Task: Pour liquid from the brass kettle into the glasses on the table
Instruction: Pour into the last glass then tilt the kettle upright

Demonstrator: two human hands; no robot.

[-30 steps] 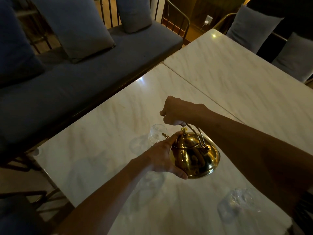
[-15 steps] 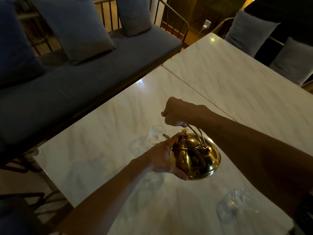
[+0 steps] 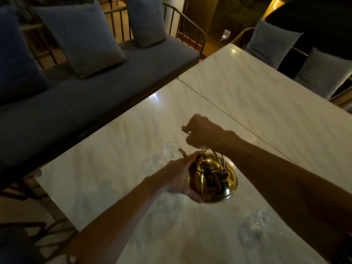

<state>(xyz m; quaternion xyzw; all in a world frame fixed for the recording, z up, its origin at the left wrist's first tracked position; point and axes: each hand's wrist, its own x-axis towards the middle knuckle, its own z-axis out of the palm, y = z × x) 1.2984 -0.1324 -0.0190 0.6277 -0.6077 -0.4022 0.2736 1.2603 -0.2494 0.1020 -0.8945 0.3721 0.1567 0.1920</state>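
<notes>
Right hand [image 3: 202, 133] grips the handle, left hand [image 3: 179, 178] braces the kettle [image 3: 213, 180], held mid-table, spout at the far glass [image 3: 170, 151]. Risk: clear glass in dim light, stream overshoots the rim.

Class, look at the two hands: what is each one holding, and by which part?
Both hold the brass kettle. The right hand grips its wire handle from above; the left hand cups the side of its body, thumb by the lid.

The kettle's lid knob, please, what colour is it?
Gold, matching the brass kettle; the lid knob shows in the head view.
</notes>
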